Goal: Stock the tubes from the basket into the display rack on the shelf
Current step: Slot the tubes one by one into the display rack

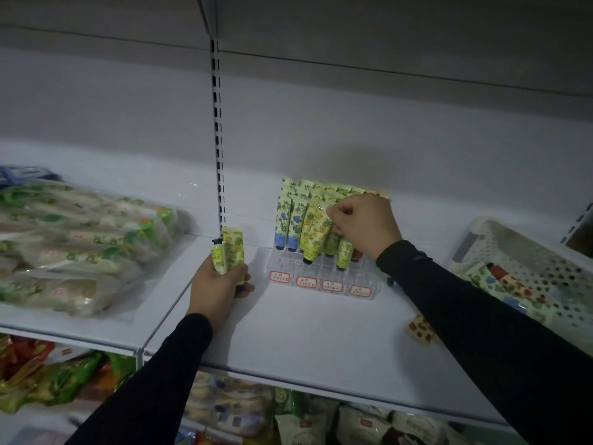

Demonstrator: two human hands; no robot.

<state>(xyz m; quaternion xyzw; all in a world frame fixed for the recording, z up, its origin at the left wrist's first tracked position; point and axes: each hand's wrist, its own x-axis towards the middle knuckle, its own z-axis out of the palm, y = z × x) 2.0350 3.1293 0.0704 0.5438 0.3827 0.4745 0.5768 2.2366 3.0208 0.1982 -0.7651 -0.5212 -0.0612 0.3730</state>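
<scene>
A clear display rack with red-bordered labels stands on the white shelf. Floral tubes stand in it cap down: blue ones at the left, yellow ones in the middle, green ones to the right. My right hand is over the rack, fingers pinched on a tube among the green ones. Left of the rack, my left hand holds two yellow-green tubes upright. A white perforated basket with more tubes sits at the right. One tube lies on the shelf under my right forearm.
Clear-wrapped packs with green print fill the left shelf section. A slotted upright divides the back panel. Another shelf hangs overhead. Snack bags crowd the shelf below.
</scene>
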